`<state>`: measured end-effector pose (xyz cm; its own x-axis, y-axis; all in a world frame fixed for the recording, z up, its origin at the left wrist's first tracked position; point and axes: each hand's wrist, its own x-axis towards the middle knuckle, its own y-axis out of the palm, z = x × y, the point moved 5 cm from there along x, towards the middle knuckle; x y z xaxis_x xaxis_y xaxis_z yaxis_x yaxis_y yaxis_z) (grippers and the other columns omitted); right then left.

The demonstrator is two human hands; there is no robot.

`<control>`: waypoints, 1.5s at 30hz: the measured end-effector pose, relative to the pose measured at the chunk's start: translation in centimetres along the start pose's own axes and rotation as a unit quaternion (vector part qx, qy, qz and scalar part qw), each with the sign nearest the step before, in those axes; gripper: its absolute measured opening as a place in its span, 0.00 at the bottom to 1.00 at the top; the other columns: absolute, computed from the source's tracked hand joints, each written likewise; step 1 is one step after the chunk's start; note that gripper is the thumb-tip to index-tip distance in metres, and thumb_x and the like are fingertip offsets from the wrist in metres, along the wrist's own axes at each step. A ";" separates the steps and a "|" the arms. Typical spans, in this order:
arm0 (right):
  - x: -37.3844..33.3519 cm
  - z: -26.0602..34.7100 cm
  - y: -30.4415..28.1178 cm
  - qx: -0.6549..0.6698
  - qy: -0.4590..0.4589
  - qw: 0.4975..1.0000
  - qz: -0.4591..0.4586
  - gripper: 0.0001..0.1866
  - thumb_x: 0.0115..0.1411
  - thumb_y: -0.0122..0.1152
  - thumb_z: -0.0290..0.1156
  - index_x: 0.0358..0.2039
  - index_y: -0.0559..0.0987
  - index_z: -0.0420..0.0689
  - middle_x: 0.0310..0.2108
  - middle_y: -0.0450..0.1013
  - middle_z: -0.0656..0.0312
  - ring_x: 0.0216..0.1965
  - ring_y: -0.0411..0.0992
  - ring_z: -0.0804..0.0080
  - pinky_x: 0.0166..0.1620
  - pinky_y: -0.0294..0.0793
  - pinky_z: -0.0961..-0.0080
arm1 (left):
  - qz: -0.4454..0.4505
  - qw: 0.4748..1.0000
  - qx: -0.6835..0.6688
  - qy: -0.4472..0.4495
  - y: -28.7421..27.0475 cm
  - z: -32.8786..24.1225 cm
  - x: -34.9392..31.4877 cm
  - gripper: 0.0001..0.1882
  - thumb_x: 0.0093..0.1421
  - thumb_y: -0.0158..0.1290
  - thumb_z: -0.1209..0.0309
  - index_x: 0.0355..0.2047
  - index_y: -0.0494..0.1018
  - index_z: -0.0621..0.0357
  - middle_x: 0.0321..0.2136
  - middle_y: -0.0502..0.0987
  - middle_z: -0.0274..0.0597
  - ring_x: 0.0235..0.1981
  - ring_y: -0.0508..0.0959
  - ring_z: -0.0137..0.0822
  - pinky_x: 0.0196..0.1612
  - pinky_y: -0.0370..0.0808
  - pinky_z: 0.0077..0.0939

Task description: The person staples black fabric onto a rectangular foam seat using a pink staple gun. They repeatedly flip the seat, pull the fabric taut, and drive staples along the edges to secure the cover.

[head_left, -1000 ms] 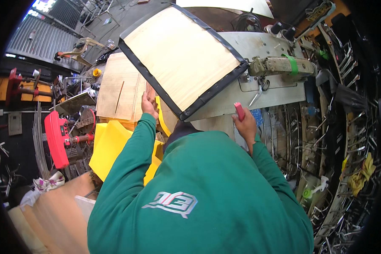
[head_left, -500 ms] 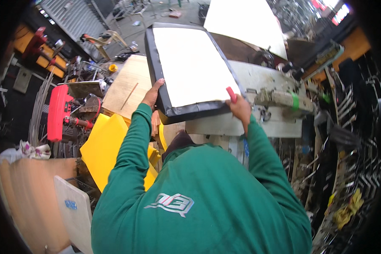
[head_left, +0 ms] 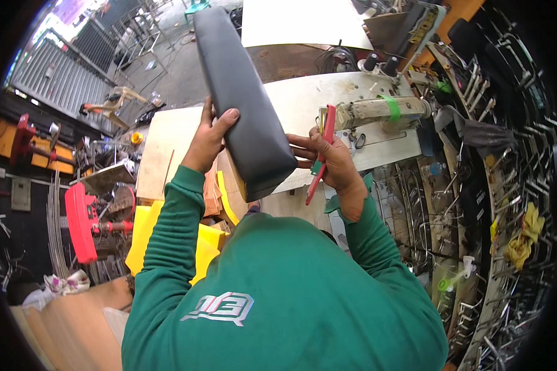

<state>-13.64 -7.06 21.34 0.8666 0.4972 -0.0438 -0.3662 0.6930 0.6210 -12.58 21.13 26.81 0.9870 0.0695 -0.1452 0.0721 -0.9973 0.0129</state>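
A black upholstered seat cushion with a smooth, leather-like cover is held up before me, tilted on edge. My left hand grips its left side, thumb over the black cover and fingers behind. My right hand is closed around a long, slim red tool with a green part and some metal; its exact kind is unclear. The outstretched fingers of that hand touch the cushion's lower right end. The cushion's pale underside is mostly turned out of sight.
Behind the cushion stands a pale worktable carrying a sewing machine with green tape. Left lie a wooden board and yellow sheets, near a red machine. Metal tools line the right. A white sheet lies at the back.
The cushion has turned from its pale underside to its black cover and narrowed to an edge-on tilt. My right hand has shifted left and lower, showing more of the red tool.
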 end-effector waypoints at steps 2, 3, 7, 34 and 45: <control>-0.7 2.3 1.2 -0.076 0.032 0.995 -0.046 0.24 0.76 0.66 0.51 0.52 0.74 0.42 0.63 0.79 0.39 0.60 0.83 0.51 0.57 0.86 0.57 | 0.006 1.000 0.015 -0.012 -0.3 0.0 -0.3 0.59 0.67 0.64 0.39 0.84 0.45 0.53 0.72 0.66 0.54 0.70 0.73 0.50 0.63 0.79 0.52; -0.8 3.0 2.2 -0.101 0.029 0.994 -0.036 0.27 0.75 0.69 0.50 0.55 0.75 0.39 0.62 0.80 0.41 0.61 0.82 0.51 0.58 0.86 0.56 | 0.007 1.000 0.023 -0.018 -0.4 0.2 -0.6 0.58 0.67 0.62 0.37 0.84 0.46 0.50 0.73 0.66 0.50 0.72 0.71 0.50 0.63 0.78 0.57; -1.3 3.3 4.1 -0.208 0.037 0.974 -0.086 0.27 0.67 0.77 0.40 0.56 0.76 0.35 0.61 0.81 0.44 0.60 0.82 0.58 0.59 0.84 0.62 | -0.009 0.999 -0.020 0.033 -0.1 1.2 -0.6 0.62 0.71 0.62 0.38 0.84 0.39 0.65 0.72 0.65 0.59 0.67 0.76 0.48 0.64 0.80 0.38; -6.6 -9.9 2.0 -0.024 -0.288 0.810 -0.509 0.40 0.69 0.69 0.52 0.71 0.70 0.39 0.62 0.77 0.52 0.61 0.80 0.57 0.65 0.82 0.55 | 0.264 0.964 -0.002 0.017 -11.9 -0.6 55.5 0.53 0.73 0.53 0.33 0.80 0.60 0.66 0.78 0.63 0.53 0.79 0.61 0.45 0.82 0.52 0.37; -1.0 -12.1 1.9 -0.033 -0.293 0.762 -0.576 0.34 0.76 0.58 0.51 0.71 0.71 0.40 0.65 0.76 0.50 0.64 0.77 0.53 0.67 0.79 0.53 | 0.198 0.070 -0.723 -0.658 -16.0 10.7 55.8 0.37 0.80 0.34 0.53 0.83 0.55 0.57 0.85 0.52 0.37 0.85 0.45 0.47 0.86 0.36 0.50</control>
<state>-19.30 0.10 13.13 0.6216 -0.7665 -0.1616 0.7531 0.5279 0.3926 39.81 40.70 7.94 0.1545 -0.9683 0.1963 0.9547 0.1974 0.2226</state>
